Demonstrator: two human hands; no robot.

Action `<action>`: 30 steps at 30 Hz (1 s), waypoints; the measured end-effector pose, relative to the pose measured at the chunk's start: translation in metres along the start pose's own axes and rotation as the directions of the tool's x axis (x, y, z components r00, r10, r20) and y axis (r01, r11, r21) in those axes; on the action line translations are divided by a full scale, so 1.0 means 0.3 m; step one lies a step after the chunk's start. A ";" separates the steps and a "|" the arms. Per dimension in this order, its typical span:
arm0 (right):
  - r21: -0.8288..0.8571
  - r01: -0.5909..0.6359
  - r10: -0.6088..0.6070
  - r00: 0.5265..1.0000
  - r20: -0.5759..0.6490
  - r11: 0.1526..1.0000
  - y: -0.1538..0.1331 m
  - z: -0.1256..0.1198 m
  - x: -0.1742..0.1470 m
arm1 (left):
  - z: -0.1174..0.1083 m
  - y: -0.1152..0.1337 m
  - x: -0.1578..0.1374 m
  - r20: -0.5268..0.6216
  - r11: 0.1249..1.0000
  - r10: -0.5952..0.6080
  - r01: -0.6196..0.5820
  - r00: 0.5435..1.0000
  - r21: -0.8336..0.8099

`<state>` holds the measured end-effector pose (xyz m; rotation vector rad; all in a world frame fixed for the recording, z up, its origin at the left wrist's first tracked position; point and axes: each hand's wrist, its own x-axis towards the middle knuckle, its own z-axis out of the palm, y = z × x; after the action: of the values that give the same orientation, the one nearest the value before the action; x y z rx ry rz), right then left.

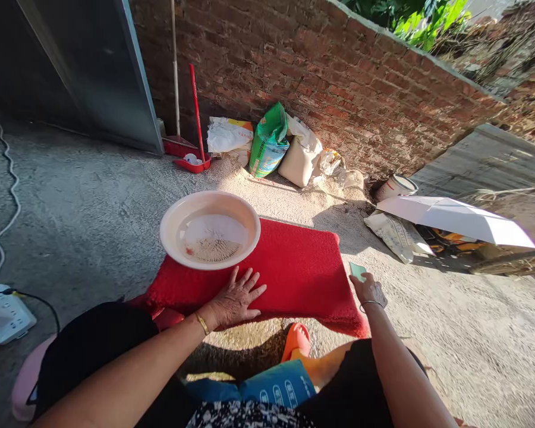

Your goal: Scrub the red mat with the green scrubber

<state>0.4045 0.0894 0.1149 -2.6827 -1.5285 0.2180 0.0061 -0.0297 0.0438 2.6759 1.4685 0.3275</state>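
Note:
My left hand (236, 297) lies flat with its fingers spread on the red plush cloth (294, 267), which covers a low surface in front of my knees. A gold bangle is on that wrist. Just beyond this hand, a pale pink basin (166, 229) rests on the cloth's far left part. Inside it shows a white round area with brownish streaks that I cannot make out. Off the cloth's right edge, my right hand (371, 290) is closed on a small, flat, pale green piece (358, 271). What kind of thing it is cannot be told.
A red dustpan (194, 165), a green sack (270, 142) and a white sack (301, 159) stand by the brick wall (249, 65). A white panel (455, 219) and a bucket (396, 186) are on the right. A power strip (6, 315) lies at left, a blue bag (276, 383) below.

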 end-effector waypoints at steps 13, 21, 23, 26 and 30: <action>0.144 0.764 -0.740 0.645 -0.191 0.629 0.041 0.194 -0.462 | -0.021 -0.004 -0.003 -0.057 0.999 -0.018 0.020 0.998 0.045; 0.022 0.625 -0.607 0.766 -0.212 0.780 0.082 0.187 -0.401 | -0.051 0.006 0.003 -0.072 0.994 -0.014 0.022 0.997 0.110; 0.053 0.473 -0.455 0.868 -0.200 0.879 0.141 0.173 -0.357 | -0.052 0.006 0.003 -0.069 0.992 -0.015 0.024 0.998 0.122; 0.131 0.214 -0.189 0.965 -0.182 0.968 0.225 0.152 -0.300 | -0.050 0.004 0.006 -0.050 0.990 -0.011 0.019 0.999 0.143; 0.263 0.127 -0.077 0.979 -0.190 0.957 0.249 0.139 -0.278 | -0.048 0.006 0.011 -0.032 0.990 -0.028 0.032 0.999 0.140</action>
<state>0.4203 -0.0215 0.0739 -2.3353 -1.4594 0.1654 0.0063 -0.0285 0.0586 2.7647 1.5953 0.2728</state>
